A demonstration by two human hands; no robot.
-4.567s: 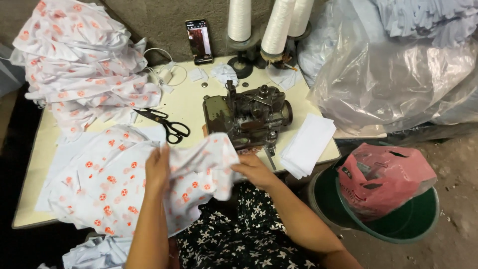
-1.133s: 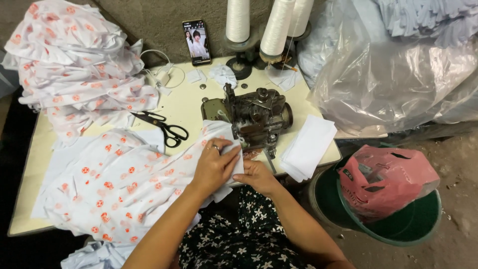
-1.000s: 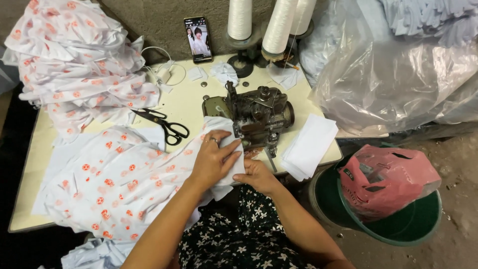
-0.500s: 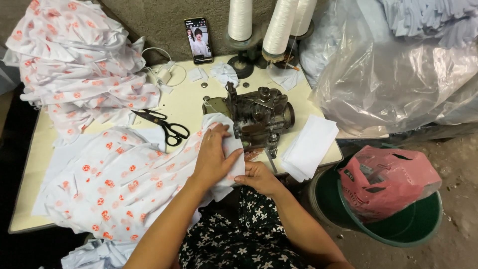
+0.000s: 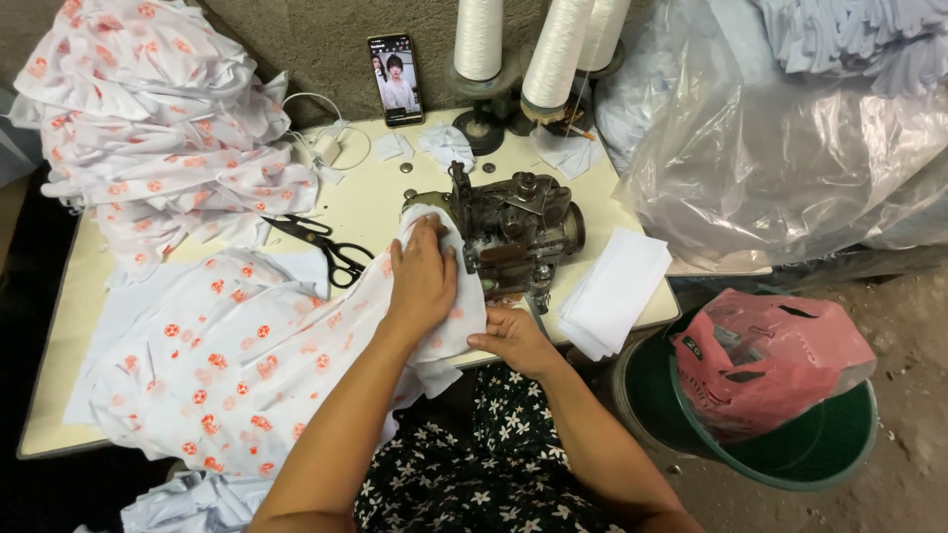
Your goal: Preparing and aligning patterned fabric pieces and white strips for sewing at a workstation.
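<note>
Fabric (image 5: 247, 355) white, orange-dotted, crumpled; left hand (image 5: 423, 281) flat on it, right hand (image 5: 513, 338) pinching edge.

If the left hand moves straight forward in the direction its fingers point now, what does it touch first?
Most likely the sewing machine. The left hand lies flat on the printed white fabric, fingers pointing up and slightly right, with the fingertips already at the machine's near left side. Depth there is hard to judge.
</note>
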